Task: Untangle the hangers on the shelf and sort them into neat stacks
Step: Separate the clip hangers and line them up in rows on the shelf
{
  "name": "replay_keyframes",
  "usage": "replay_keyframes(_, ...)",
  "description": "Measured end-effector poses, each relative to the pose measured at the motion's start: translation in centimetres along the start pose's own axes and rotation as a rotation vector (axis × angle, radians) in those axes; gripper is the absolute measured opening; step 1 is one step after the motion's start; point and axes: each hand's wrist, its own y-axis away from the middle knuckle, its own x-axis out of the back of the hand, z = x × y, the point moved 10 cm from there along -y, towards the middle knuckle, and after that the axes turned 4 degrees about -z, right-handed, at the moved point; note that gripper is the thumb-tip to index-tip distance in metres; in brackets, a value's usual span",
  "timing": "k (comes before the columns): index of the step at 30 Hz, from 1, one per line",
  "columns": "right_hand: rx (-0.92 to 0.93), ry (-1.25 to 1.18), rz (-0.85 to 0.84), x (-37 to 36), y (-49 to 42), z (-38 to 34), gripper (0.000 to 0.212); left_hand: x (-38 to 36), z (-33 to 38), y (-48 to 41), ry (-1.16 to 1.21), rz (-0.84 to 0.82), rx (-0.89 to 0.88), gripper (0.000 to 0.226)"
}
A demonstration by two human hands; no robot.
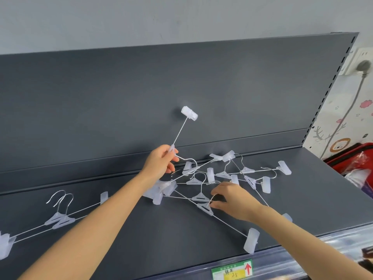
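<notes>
A tangle of several clip hangers (224, 174), thin metal bars with translucent plastic clips, lies in the middle of the dark grey shelf (161, 239). My left hand (160, 160) grips the centre of one hanger (182, 127) and holds it tilted up, one clip in the air against the back panel. My right hand (232, 199) pinches the wire hook of another hanger (205, 208) that lies flat at the near side of the tangle. Two hangers (58, 218) lie stacked together at the left of the shelf.
The shelf's back panel (181, 87) rises behind the tangle. A price label strip (232, 271) runs along the front edge. To the right of the shelf stand a red basket (351, 158) and a wall socket with a plug (363, 67).
</notes>
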Motion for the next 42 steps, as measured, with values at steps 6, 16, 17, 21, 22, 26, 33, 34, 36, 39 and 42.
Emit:
replay_keyframes(6,0.026,0.066,0.092,1.1,0.2,0.5,0.028,-0.5,-0.4,0.9,-0.098,-0.012,0.0,0.02)
replay_keyframes(16,0.118,0.135,0.031,3.4,-5.4,-2.2,0.019,1.1,0.2,2.1,-0.17,-0.048,-0.058,0.018)
replay_keyframes(17,0.116,0.146,-0.004,3.0,-6.3,-2.5,0.015,1.1,0.2,2.3,-0.158,-0.054,-0.058,0.018)
replay_keyframes(21,0.089,0.139,-0.123,1.7,-8.7,-2.7,0.016,1.9,0.2,3.1,-0.084,-0.063,-0.034,0.018)
replay_keyframes(22,0.089,0.128,-0.134,1.7,-9.1,-2.8,0.017,2.0,0.2,3.3,-0.064,-0.073,-0.016,0.019)
replay_keyframes(26,0.082,0.02,-0.15,2.6,-9.9,-3.8,0.019,2.5,-0.3,4.2,-0.001,-0.097,0.038,0.024)
replay_keyframes(33,0.172,-0.122,-0.041,4.5,-10.1,-5.9,0.015,4.1,0.3,4.7,0.204,-0.067,0.019,0.026)
replay_keyframes(34,0.174,-0.104,-0.034,4.6,-10.0,-6.2,0.016,4.3,0.7,4.7,0.24,-0.069,0.004,0.026)
replay_keyframes(36,0.154,-0.1,-0.023,4.9,-9.7,-6.4,0.016,5.0,1.5,4.9,0.284,-0.075,-0.031,0.026)
replay_keyframes(39,0.104,-0.133,-0.001,5.5,-9.2,-6.3,0.013,6.3,2.5,5.1,0.246,-0.07,-0.066,0.024)
replay_keyframes(42,0.076,-0.147,0.02,6.0,-8.9,-6.9,0.013,7.9,3.4,5.5,0.158,-0.044,-0.101,0.02)
